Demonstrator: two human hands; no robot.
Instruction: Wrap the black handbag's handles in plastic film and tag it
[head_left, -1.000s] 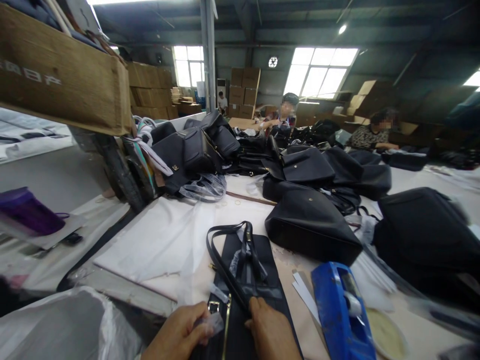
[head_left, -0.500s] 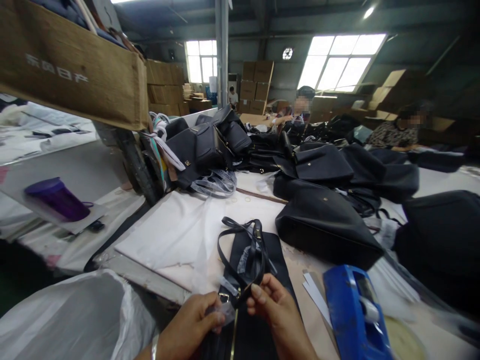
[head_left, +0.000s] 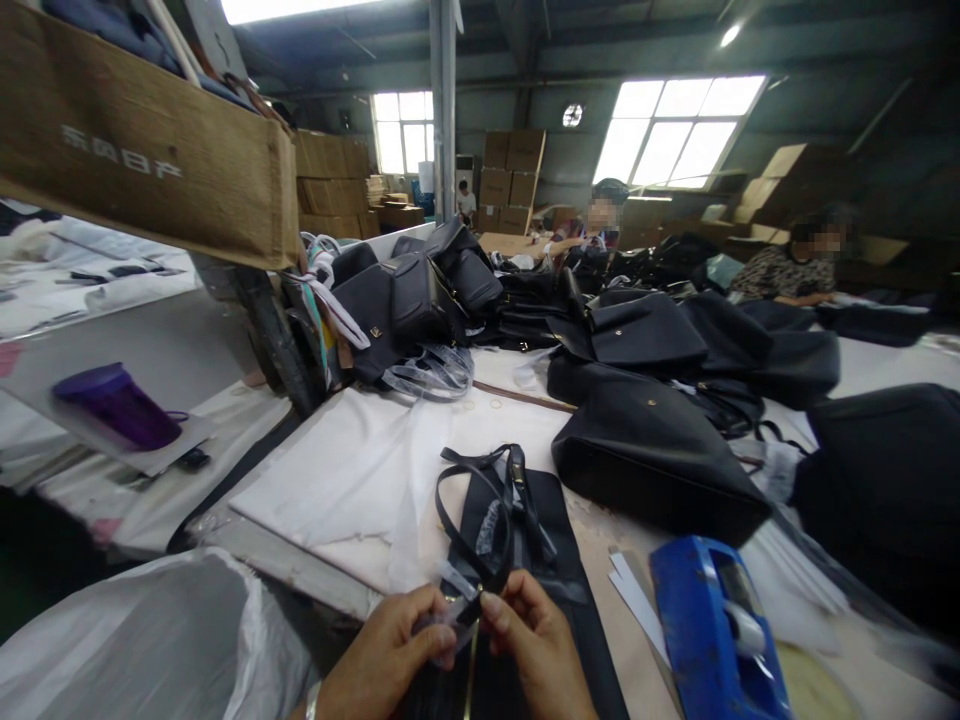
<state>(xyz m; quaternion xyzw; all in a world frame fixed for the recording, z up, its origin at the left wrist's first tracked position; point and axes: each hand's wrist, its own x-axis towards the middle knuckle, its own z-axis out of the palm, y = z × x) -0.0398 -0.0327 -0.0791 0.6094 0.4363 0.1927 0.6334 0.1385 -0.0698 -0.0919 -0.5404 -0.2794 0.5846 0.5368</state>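
A black bag [head_left: 559,520] with a gold zipper lies flat on the table before me, its thin black strap [head_left: 459,535] looped on top. My left hand [head_left: 397,640] is closed, pinching a piece of clear plastic film [head_left: 459,612] by the strap's end. Close beside it, my right hand [head_left: 536,635] pinches the black strap between thumb and fingers. The fingertips of both hands almost meet above the zipper. Clear wrapping also covers part of the strap hardware. My hands hide the lower part of the bag.
A blue tape dispenser [head_left: 712,630] stands at the right, beside white paper strips [head_left: 637,600]. Several black bags [head_left: 652,450] are heaped across the table. A white sack [head_left: 150,640] hangs open at lower left; a purple cup [head_left: 116,405] stands farther left. Two people sit across the table.
My right hand has moved left and slightly down with the strap, closing in on my left hand. The plastic film now lies against the strap's end. The bag stays in place.
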